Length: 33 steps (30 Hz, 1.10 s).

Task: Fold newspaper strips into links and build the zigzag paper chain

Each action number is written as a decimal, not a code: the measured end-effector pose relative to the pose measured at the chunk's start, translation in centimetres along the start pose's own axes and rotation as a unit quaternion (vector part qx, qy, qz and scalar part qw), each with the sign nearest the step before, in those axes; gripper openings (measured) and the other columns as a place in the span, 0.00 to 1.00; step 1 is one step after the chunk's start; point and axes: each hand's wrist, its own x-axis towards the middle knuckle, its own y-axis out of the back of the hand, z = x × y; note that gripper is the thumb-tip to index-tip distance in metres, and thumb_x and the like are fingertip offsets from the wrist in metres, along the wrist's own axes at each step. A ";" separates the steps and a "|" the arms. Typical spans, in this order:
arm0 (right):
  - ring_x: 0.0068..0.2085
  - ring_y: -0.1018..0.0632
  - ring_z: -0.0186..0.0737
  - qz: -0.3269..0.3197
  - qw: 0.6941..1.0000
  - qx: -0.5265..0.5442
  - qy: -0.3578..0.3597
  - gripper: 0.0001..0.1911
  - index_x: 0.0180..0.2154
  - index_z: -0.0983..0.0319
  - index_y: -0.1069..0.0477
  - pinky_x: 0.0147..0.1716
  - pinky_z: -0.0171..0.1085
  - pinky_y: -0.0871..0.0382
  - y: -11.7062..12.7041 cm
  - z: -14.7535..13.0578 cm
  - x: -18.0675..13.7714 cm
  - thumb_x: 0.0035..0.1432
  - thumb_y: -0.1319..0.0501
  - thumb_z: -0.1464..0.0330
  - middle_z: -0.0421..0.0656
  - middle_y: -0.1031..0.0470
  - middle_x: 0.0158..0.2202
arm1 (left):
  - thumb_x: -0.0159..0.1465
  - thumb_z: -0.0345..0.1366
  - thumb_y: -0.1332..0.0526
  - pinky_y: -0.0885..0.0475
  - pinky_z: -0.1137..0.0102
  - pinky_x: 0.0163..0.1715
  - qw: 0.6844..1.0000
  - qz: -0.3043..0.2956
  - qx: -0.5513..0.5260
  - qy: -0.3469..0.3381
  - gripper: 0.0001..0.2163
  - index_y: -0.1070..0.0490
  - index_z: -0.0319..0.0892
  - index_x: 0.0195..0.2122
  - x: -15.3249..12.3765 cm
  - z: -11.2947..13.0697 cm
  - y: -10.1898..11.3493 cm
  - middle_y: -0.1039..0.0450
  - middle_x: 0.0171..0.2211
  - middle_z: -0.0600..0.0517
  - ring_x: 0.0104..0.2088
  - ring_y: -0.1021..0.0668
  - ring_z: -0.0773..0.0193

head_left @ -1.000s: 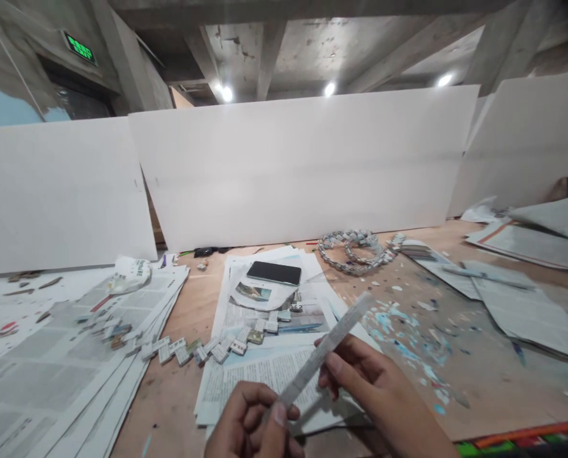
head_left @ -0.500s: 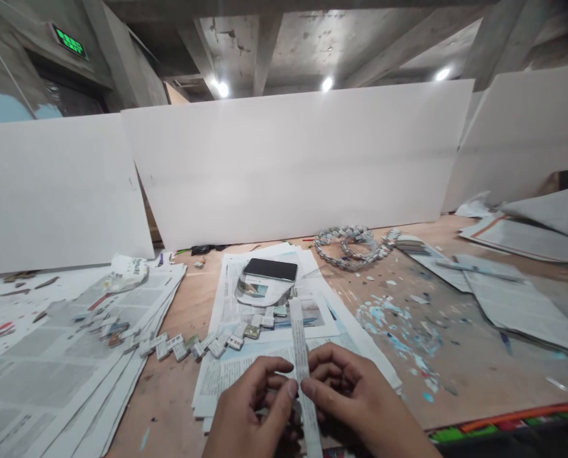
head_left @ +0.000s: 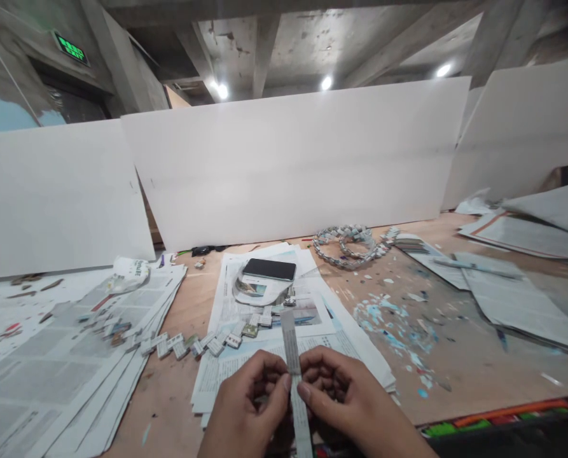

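A narrow folded strip of newspaper (head_left: 291, 340) stands lengthwise between my two hands, with a slight bend where the fingers meet it. My left hand (head_left: 255, 397) pinches its left edge between thumb and fingers. From the other side, my right hand (head_left: 334, 394) grips the right edge the same way, its thumb lying close to the strip. Just beyond the fingers, a zigzag chain of folded paper links (head_left: 217, 345) runs leftward over printed sheets (head_left: 245, 356). A black-screened phone (head_left: 269, 269) lies behind it on a pale, rounded object (head_left: 240, 294).
Newspaper stacks lie at left (head_left: 64, 381) and right (head_left: 526, 305). A coiled paper-link chain (head_left: 322, 254) rests at the back, near a pile of folded strips (head_left: 410, 243). Blue paint flakes (head_left: 383, 318) dot the wooden table (head_left: 474, 381). A white board (head_left: 293, 165) stands behind.
The strip's upper end has come lower and moved slightly left, and a bend now shows at the fingers. Both hands have drawn in closer around it.
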 end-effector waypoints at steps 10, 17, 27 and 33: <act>0.32 0.30 0.34 -0.047 0.997 0.068 -0.004 0.16 0.36 0.61 0.31 0.32 0.32 0.38 0.1 0.2 0.0 0.56 0.29 0.58 0.36 0.31 0.31 | 0.62 0.50 0.33 0.25 0.76 0.25 0.993 0.018 -0.119 0.006 0.14 0.26 0.43 0.36 -0.8 -1.0 -0.8 0.28 0.30 0.54 0.29 0.27 0.65; 0.31 0.32 0.35 -0.018 1.000 -0.006 0.018 0.10 0.35 0.61 0.30 0.31 0.33 0.39 0.1 0.0 0.0 0.60 0.35 0.61 0.36 0.33 0.28 | 0.63 0.52 0.35 0.30 0.77 0.27 0.998 0.019 -0.062 0.010 0.16 0.25 0.43 0.37 -1.1 -0.8 -0.3 0.31 0.27 0.56 0.29 0.29 0.66; 0.36 0.25 0.40 -0.014 0.998 -0.037 0.047 0.10 0.41 0.61 0.29 0.37 0.36 0.30 -0.5 -0.4 -0.7 0.64 0.39 0.61 0.42 0.25 0.36 | 0.61 0.47 0.29 0.29 0.73 0.36 0.994 0.021 -0.106 0.000 0.19 0.25 0.45 0.49 -0.6 -2.3 0.5 0.27 0.34 0.54 0.36 0.24 0.63; 0.43 0.22 0.46 -0.020 0.987 -0.158 0.026 0.22 0.48 0.57 0.25 0.43 0.37 0.28 -0.3 0.5 -1.3 0.52 0.28 0.61 0.42 0.21 0.41 | 0.58 0.55 0.29 0.21 0.70 0.40 0.959 0.221 -0.172 0.046 0.25 0.24 0.44 0.49 -0.8 -2.7 1.3 0.21 0.44 0.49 0.44 0.20 0.55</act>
